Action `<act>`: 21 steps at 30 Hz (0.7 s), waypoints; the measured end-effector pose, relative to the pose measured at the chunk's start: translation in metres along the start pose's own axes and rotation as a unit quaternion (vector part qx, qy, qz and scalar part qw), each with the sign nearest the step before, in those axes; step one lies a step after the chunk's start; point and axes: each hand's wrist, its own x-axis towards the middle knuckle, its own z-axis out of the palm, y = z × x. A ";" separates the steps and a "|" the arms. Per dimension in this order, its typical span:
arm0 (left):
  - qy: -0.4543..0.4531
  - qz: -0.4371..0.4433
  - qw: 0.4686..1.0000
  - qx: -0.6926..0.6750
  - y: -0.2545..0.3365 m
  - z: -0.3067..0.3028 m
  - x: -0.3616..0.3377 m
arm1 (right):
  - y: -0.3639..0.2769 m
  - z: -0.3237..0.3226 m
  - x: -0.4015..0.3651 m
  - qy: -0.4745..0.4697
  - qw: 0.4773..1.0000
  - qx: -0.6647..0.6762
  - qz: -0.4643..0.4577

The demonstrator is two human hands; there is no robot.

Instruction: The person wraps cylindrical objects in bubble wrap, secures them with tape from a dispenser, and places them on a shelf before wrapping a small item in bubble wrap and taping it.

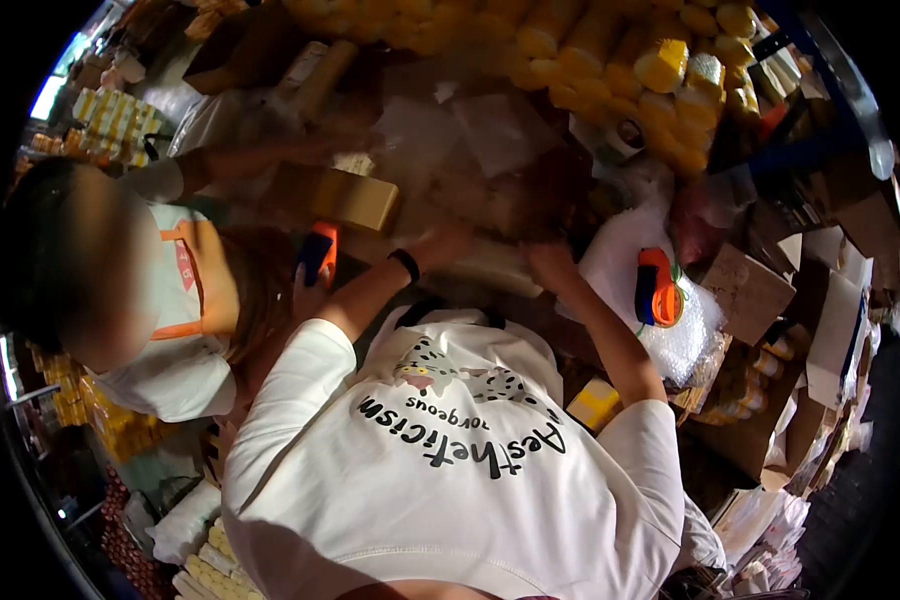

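My left hand (442,247), with a black band at the wrist, reaches forward and is smeared by motion. My right hand (547,260) is dim and blurred, near the right end of a long pale carton (492,266). The carton lies between and just below both hands; whether either hand grips it cannot be made out. Ahead of the hands lie blurred whitish sheets or bags (500,130) on a dark surface. Left of my left hand is a brown cardboard box (365,200).
At left, a co-worker (185,290) holds an orange-and-blue handheld tool (318,254) and reaches one arm across. A similar tool (658,288) rests on bubble wrap (685,335) at right. Yellow-wrapped goods (610,60) are piled ahead. Open cardboard boxes (820,330) stand far right.
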 end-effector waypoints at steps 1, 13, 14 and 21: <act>0.035 0.002 0.999 -0.023 0.004 0.000 -0.011 | -0.003 0.014 -0.006 0.026 0.999 -0.045 -0.008; 0.065 -0.004 0.996 -0.067 0.040 -0.039 -0.060 | -0.047 0.038 -0.057 0.194 0.975 -0.101 0.023; 0.070 -0.003 0.996 -0.058 0.043 -0.039 -0.058 | -0.048 0.042 -0.058 0.202 0.975 -0.087 0.035; 0.234 0.084 0.968 0.044 0.083 -0.043 0.002 | -0.056 0.064 -0.068 0.254 0.964 -0.008 0.075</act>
